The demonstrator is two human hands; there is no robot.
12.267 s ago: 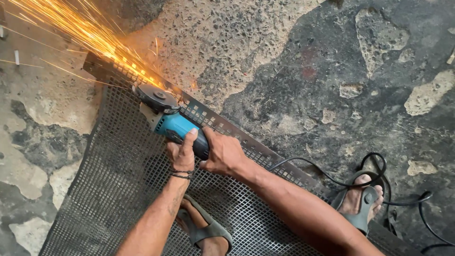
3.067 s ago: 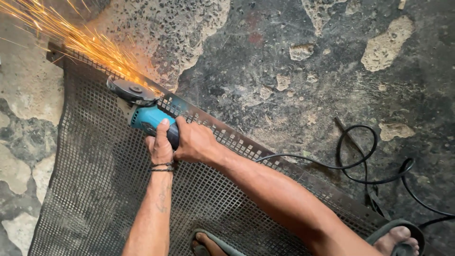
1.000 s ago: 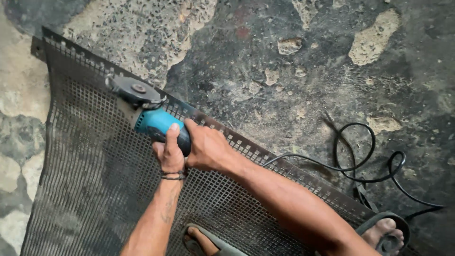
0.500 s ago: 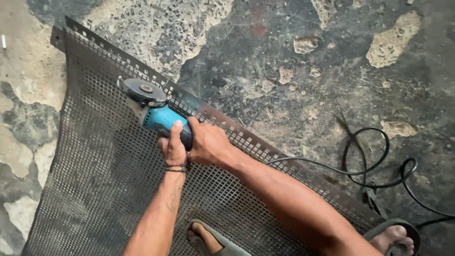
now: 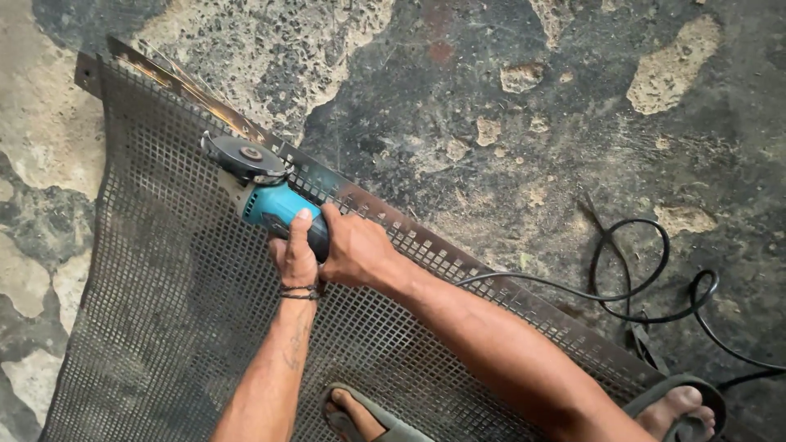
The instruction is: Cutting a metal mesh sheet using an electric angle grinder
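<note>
Both the left hand [image 5: 296, 255] and right hand [image 5: 354, 250] wrap their fingers tightly around the teal angle grinder [image 5: 264, 195]. It looks heavy and rigid, best gripped on its body, above the stiff perforated steel sheet [image 5: 164, 311].

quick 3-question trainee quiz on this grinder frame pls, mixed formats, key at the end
1. True or false: both the left hand and the right hand grip the teal angle grinder.
2. Where does the black power cable lie? A) coiled on top of the mesh B) looped on the concrete floor beside the sheet C) hung over the person's shoulder
3. Fill in: the grinder's disc sits near the ____ edge strip of the perforated metal sheet.

Key: 1 true; 2 B; 3 solid, unperforated edge farthest from the person's feet.
</note>
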